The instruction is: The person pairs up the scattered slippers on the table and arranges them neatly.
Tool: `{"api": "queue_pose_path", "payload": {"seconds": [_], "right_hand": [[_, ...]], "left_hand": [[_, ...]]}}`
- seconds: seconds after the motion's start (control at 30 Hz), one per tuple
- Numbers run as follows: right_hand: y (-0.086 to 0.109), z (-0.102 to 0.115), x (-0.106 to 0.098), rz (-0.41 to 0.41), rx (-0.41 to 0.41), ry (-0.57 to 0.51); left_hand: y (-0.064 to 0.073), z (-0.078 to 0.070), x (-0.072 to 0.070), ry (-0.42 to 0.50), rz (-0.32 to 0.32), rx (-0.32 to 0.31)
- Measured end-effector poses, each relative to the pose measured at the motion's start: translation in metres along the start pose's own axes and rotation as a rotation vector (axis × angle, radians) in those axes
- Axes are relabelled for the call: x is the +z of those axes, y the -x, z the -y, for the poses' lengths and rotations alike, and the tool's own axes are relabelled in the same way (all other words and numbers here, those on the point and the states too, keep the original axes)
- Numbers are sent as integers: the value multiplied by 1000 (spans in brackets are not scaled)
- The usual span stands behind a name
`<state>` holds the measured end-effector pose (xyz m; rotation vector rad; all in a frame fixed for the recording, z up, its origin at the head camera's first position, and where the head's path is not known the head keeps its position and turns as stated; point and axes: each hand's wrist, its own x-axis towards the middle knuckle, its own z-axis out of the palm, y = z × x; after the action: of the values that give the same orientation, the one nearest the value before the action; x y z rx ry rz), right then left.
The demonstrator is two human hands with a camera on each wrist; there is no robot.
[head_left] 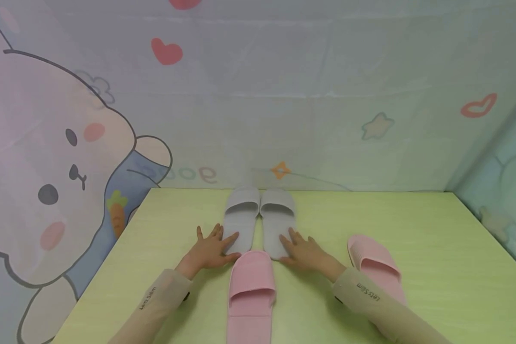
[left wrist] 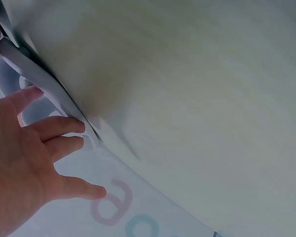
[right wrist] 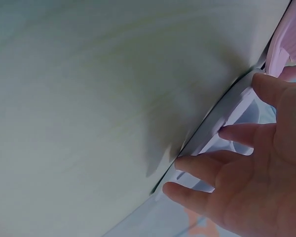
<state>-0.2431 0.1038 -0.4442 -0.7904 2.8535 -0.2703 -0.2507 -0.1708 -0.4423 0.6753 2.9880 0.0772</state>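
Two grey slippers lie side by side at the table's back edge, toes toward the wall. On the outer edge of the left grey slipper (head_left: 239,224) rests my left hand (head_left: 209,249), its fingers spread. My right hand (head_left: 305,251) touches the outer side of the right grey slipper (head_left: 276,229), also with spread fingers. Both wrist views show fingertips against the slippers' side edges. Between my forearms a pink slipper (head_left: 252,286) lies just in front of the grey pair, its toe close to their heels. Another pink slipper (head_left: 376,267) sits to the right, partly behind my right sleeve.
The light green table (head_left: 447,248) ends at a printed cloth backdrop (head_left: 258,110) with hearts and stars. A large cartoon bear (head_left: 60,181) is printed on the cloth at the left. More cloth (head_left: 511,191) hangs along the right side.
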Motion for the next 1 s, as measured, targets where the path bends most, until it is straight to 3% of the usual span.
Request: {"api": "queue_pose_path", "payload": {"seconds": [0.4, 1.0], "right_hand": [[-2, 10, 3, -31, 43, -8], [2, 8, 5, -32, 71, -13]], "left_hand": [[-3, -4, 4, 15, -4, -19], [5, -9, -3, 3, -32, -37]]}}
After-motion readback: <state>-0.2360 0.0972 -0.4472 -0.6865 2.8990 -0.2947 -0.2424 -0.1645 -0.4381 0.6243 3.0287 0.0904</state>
